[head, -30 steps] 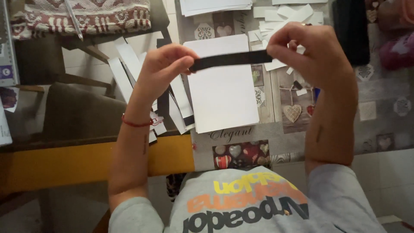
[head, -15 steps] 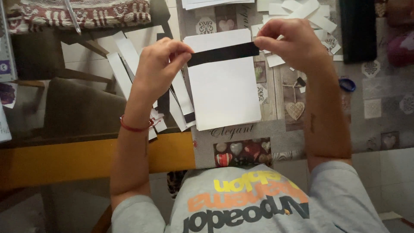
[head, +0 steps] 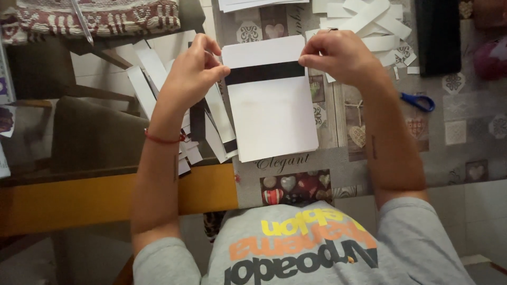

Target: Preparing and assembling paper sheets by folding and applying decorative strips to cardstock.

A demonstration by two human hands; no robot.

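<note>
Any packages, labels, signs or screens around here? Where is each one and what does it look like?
No packages or screens show clearly.
Printed tablecloth: covers the table, grey patchwork of hearts and ornaments, with a script word near its front edge.
Shirt print: on the grey shirt at the bottom, block lettering in yellow, orange and black.
Printed papers: at the left edge, cut off, partly purple; too little shows to tell more.

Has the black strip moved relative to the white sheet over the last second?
Yes. The black strip came down from above the white sheet's top edge onto its upper part.
</note>
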